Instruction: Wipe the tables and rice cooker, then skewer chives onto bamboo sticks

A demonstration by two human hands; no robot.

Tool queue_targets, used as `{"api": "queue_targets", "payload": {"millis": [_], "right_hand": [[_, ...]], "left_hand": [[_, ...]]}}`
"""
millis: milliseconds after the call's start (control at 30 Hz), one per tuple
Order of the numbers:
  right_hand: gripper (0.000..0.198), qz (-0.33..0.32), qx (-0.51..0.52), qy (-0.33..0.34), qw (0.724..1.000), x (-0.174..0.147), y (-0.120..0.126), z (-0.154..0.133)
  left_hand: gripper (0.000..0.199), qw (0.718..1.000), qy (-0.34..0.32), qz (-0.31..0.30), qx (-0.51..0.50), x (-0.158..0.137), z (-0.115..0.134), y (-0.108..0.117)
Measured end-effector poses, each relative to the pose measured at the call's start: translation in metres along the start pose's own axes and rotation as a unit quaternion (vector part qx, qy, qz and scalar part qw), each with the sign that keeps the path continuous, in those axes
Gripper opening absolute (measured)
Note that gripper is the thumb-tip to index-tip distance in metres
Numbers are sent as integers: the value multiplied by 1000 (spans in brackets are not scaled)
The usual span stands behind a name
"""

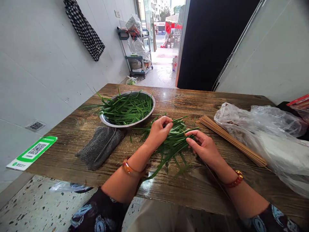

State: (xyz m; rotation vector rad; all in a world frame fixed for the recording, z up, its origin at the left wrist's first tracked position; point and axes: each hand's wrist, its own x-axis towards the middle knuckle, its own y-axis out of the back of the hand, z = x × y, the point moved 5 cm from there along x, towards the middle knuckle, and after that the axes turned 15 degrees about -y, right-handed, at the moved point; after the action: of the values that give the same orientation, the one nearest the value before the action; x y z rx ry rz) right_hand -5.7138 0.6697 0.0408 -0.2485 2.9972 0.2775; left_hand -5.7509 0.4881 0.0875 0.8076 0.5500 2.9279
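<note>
My left hand (158,131) is closed in a pinch on a few long green chive leaves, above a loose heap of chives (172,146) on the wooden table. Close by on the right, my right hand (204,146) pinches a thin skewer (215,178). Its light tip points at the leaves between my hands, and its long shaft runs back under my right wrist. Whether the tip goes through a leaf is too small to tell. A metal bowl (154,108) full of chives stands just beyond my left hand, with some leaves hanging over its rim.
A bundle of skewers (231,140) lies right of my right hand, against clear plastic bags (259,129). A dark grey cloth (100,148) lies before the bowl. A green QR-code sign (33,152) sits at the table's left edge. Behind the table (188,100) stands a cart (136,57) near the doorway.
</note>
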Motion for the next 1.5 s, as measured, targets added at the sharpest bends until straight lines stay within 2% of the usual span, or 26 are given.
{"api": "queue_targets", "payload": {"millis": [367,833,1000,1333,1500], "right_hand": [[29,77,69,14,995,0,14,-1],[31,52,50,11,997,2,8,3],[30,63,59,12,996,1,9,1],[28,56,55,9,997,-2,7,-2],[30,19,11,14,1000,-5,-1,-6]], "left_hand": [[15,997,11,-71,-12,-4,1,-12],[11,995,-28,-85,44,-4,7,-17],[10,994,-39,-82,64,-3,10,-16],[6,995,-13,-82,51,-5,7,-17],[4,996,-12,-84,30,-5,7,-17]]}}
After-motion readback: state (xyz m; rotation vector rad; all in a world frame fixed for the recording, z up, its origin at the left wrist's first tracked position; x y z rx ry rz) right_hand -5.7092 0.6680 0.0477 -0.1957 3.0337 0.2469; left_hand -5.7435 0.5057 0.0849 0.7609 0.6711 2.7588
